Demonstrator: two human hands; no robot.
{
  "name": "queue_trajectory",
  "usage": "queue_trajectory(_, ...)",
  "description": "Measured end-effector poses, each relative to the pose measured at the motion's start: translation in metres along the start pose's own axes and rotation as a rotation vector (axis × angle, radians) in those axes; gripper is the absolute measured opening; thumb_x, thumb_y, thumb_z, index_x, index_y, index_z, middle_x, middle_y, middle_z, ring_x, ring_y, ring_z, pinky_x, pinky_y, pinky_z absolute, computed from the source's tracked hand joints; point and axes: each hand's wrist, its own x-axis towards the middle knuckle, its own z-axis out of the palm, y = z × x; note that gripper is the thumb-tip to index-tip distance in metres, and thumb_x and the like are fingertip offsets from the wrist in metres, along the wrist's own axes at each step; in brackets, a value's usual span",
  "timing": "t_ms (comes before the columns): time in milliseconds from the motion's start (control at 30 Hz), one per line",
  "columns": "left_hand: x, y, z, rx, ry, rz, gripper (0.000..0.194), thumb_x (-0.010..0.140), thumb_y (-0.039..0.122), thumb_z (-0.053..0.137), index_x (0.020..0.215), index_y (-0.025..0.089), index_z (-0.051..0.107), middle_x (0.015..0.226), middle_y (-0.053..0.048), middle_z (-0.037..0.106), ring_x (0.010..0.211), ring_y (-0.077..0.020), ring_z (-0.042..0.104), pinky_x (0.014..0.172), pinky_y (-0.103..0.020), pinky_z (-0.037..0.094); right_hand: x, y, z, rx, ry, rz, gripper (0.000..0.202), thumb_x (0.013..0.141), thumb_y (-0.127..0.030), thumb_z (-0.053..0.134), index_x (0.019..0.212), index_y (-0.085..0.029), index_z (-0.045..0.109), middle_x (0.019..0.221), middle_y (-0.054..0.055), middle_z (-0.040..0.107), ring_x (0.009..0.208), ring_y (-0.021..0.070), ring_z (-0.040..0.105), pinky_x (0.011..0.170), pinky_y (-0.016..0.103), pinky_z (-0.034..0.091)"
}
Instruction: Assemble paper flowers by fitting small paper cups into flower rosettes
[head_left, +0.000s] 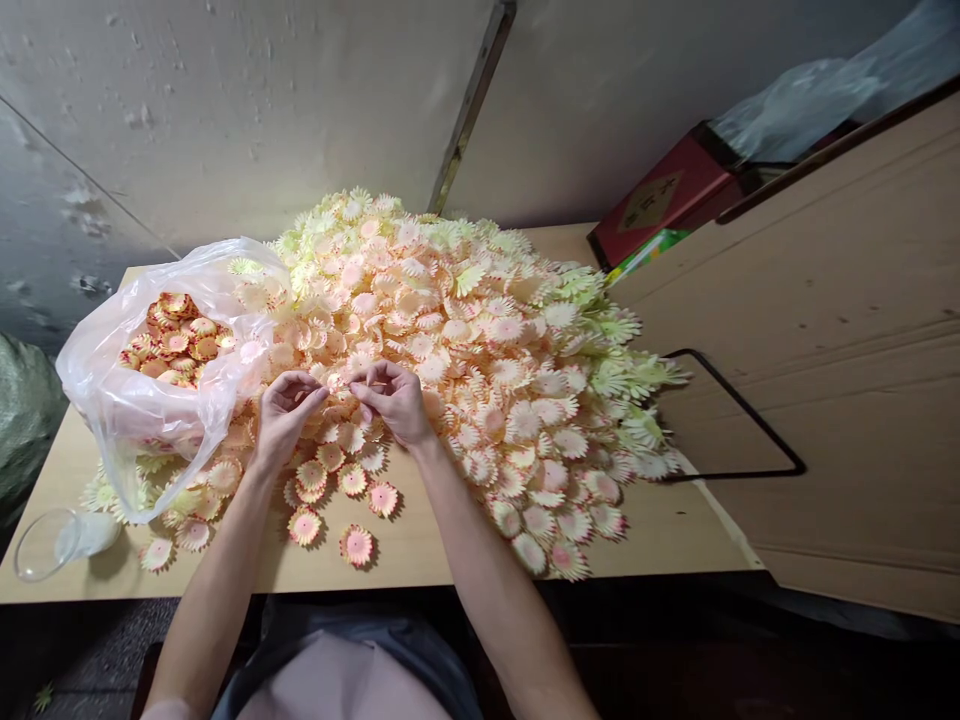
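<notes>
A large heap of pale pink and cream flower-shaped pieces point(480, 330) covers the middle of the table. Over its front part, my left hand point(289, 408) has its thumb and fingertips pinched together, pointing right. My right hand point(394, 397) faces it a short gap away, also pinching; whatever is between the fingertips of either hand is too small to make out. Several loose pieces with red-tipped edges, one of them a pink-centred flower point(356, 545), lie nearer the front edge. On the left, an open clear plastic bag point(161, 415) holds darker red-edged flowers point(176, 340).
A clear cup point(49, 545) lies tipped at the table's point(420, 560) front left corner. Cardboard point(847, 370) with a black metal loop point(750, 410) borders the right side. Behind stand a red box point(664, 200) and the wall point(300, 110).
</notes>
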Motion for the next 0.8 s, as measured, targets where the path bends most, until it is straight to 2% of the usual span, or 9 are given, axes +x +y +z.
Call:
queue_trajectory(200, 0.001, 0.000, -0.001, -0.093, 0.043, 0.028, 0.028, 0.063, 0.023, 0.083, 0.076, 0.018, 0.059, 0.078, 0.002, 0.062, 0.074, -0.0077, 0.060, 0.076, -0.020, 0.049, 0.005, 0.004, -0.004, 0.044, 0.101, -0.032, 0.033, 0.062, -0.028, 0.080, 0.068, -0.019, 0.048, 0.075, -0.003, 0.067, 0.037, 0.0008, 0.042, 0.035, 0.016, 0.035)
queue_trajectory(333, 0.003, 0.001, -0.002, -0.148, 0.066, 0.044, 0.026, 0.063, 0.020, 0.081, 0.078, 0.019, 0.059, 0.080, 0.001, 0.062, 0.075, -0.0075, 0.058, 0.077, -0.019, 0.048, 0.007, 0.006, -0.007, 0.078, 0.132, -0.053, 0.031, 0.063, -0.025, 0.078, 0.069, -0.019, 0.048, 0.077, -0.003, 0.067, 0.038, 0.0018, 0.044, 0.036, 0.018, 0.035)
queue_trajectory(400, 0.004, 0.001, -0.004, -0.167, 0.082, 0.062, 0.025, 0.064, 0.019, 0.080, 0.078, 0.019, 0.060, 0.080, 0.001, 0.061, 0.075, -0.0078, 0.058, 0.075, -0.019, 0.048, 0.009, 0.006, -0.010, 0.087, 0.159, -0.062, 0.029, 0.063, -0.023, 0.077, 0.069, -0.019, 0.048, 0.077, -0.002, 0.066, 0.039, 0.0021, 0.045, 0.037, 0.018, 0.036)
queue_trajectory(500, 0.006, 0.003, -0.009, -0.182, 0.148, 0.116, 0.020, 0.065, 0.018, 0.077, 0.078, 0.020, 0.061, 0.078, 0.001, 0.059, 0.071, -0.0086, 0.056, 0.069, -0.019, 0.047, 0.011, 0.004, -0.014, 0.081, 0.265, -0.076, 0.028, 0.061, -0.022, 0.076, 0.067, -0.019, 0.049, 0.076, -0.003, 0.065, 0.036, 0.0013, 0.044, 0.035, 0.018, 0.033)
queue_trajectory(567, 0.006, 0.004, -0.012, -0.150, 0.147, 0.144, 0.017, 0.066, 0.018, 0.073, 0.080, 0.020, 0.064, 0.079, 0.000, 0.060, 0.072, -0.0097, 0.057, 0.069, -0.020, 0.047, 0.011, 0.002, -0.015, 0.063, 0.303, -0.073, 0.027, 0.061, -0.024, 0.076, 0.068, -0.019, 0.051, 0.076, -0.004, 0.065, 0.035, 0.0020, 0.045, 0.033, 0.018, 0.032)
queue_trajectory(700, 0.003, 0.003, -0.009, 0.007, 0.080, 0.193, 0.015, 0.068, 0.020, 0.073, 0.082, 0.019, 0.068, 0.084, -0.001, 0.064, 0.078, -0.0113, 0.059, 0.075, -0.023, 0.048, 0.007, 0.000, -0.008, 0.040, 0.217, -0.056, 0.029, 0.062, -0.027, 0.079, 0.072, -0.019, 0.052, 0.077, -0.002, 0.070, 0.038, 0.0052, 0.052, 0.036, 0.019, 0.038)
queue_trajectory(800, -0.001, 0.001, -0.001, 0.155, 0.052, 0.148, 0.018, 0.071, 0.027, 0.076, 0.084, 0.018, 0.068, 0.082, -0.002, 0.067, 0.076, -0.0122, 0.062, 0.073, -0.024, 0.049, 0.002, 0.001, -0.001, 0.017, 0.100, -0.057, 0.031, 0.064, -0.030, 0.080, 0.072, -0.020, 0.052, 0.079, -0.001, 0.072, 0.039, 0.0062, 0.053, 0.037, 0.021, 0.042)
